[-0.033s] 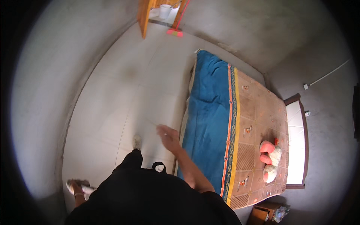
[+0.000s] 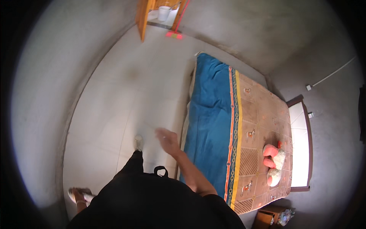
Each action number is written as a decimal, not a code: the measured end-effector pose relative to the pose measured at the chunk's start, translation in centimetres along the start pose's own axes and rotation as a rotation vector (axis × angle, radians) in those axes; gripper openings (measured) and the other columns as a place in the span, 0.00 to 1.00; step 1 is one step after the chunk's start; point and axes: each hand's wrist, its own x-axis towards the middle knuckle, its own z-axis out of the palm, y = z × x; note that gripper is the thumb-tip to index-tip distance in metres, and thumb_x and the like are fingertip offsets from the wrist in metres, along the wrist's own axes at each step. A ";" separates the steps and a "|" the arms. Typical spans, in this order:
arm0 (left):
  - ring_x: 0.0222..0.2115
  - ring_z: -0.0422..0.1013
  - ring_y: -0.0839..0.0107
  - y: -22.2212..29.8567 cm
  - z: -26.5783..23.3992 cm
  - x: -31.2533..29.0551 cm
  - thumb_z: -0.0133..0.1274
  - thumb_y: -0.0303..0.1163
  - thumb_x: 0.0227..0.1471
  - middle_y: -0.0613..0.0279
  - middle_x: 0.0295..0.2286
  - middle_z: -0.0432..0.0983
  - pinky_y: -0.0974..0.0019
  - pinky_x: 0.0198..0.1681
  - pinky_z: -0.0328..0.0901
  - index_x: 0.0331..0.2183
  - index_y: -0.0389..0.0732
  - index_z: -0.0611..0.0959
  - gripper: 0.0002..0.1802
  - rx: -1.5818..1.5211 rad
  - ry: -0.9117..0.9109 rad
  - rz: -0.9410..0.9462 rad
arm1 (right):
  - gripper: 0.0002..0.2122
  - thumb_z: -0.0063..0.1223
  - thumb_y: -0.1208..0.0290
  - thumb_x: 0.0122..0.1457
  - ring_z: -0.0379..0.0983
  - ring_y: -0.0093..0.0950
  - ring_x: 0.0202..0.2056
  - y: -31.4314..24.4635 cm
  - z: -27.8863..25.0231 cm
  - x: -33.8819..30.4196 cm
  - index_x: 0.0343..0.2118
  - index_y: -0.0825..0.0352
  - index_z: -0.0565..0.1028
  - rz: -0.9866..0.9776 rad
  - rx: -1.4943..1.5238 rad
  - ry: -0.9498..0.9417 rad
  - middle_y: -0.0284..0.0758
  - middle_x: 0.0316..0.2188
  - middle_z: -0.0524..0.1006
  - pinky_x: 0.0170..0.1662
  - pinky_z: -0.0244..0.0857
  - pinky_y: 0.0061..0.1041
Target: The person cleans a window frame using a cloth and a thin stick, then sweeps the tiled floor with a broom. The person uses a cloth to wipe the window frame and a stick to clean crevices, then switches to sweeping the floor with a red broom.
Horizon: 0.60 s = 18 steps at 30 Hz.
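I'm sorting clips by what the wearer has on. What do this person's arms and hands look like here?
Only one arm shows, the right forearm, bare from about the elbow down, with no sleeve over it. The right hand is bare too, with no glove; it is motion-blurred, so rings or a watch cannot be made out. The black garment covers the torso and shoulder. The left hand is out of view.
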 end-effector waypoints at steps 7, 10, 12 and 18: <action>0.20 0.61 0.70 5.5 25.1 1.8 0.45 0.40 0.50 0.68 0.20 0.64 0.65 0.23 0.61 0.25 0.43 0.69 0.11 -0.029 -0.145 0.162 | 0.06 0.50 0.79 0.54 0.74 0.27 0.26 4.1 -2.6 15.2 0.35 0.70 0.76 0.048 -0.292 -0.021 0.40 0.27 0.77 0.32 0.68 0.23; 0.14 0.57 0.70 3.4 34.7 11.9 0.45 0.33 0.49 0.69 0.13 0.57 0.65 0.17 0.57 0.22 0.43 0.69 0.07 -0.060 -0.089 0.027 | 0.06 0.52 0.78 0.56 0.75 0.22 0.28 5.7 -5.2 19.9 0.37 0.71 0.75 0.079 -0.325 0.073 0.37 0.25 0.77 0.31 0.71 0.20; 0.19 0.59 0.71 4.4 42.8 16.6 0.46 0.25 0.48 0.70 0.17 0.58 0.66 0.24 0.60 0.20 0.46 0.66 0.09 -0.355 -0.216 -0.220 | 0.07 0.52 0.77 0.55 0.75 0.25 0.29 6.0 -6.1 22.9 0.37 0.70 0.76 0.158 -0.184 0.174 0.37 0.27 0.78 0.32 0.70 0.19; 0.31 0.71 0.72 13.0 68.9 25.4 0.51 0.23 0.46 0.66 0.28 0.74 0.68 0.37 0.68 0.31 0.43 0.77 0.07 -0.308 -0.552 -0.143 | 0.08 0.51 0.74 0.58 0.73 0.18 0.26 11.7 -11.2 30.7 0.39 0.71 0.75 0.250 -0.114 0.394 0.33 0.28 0.78 0.28 0.66 0.15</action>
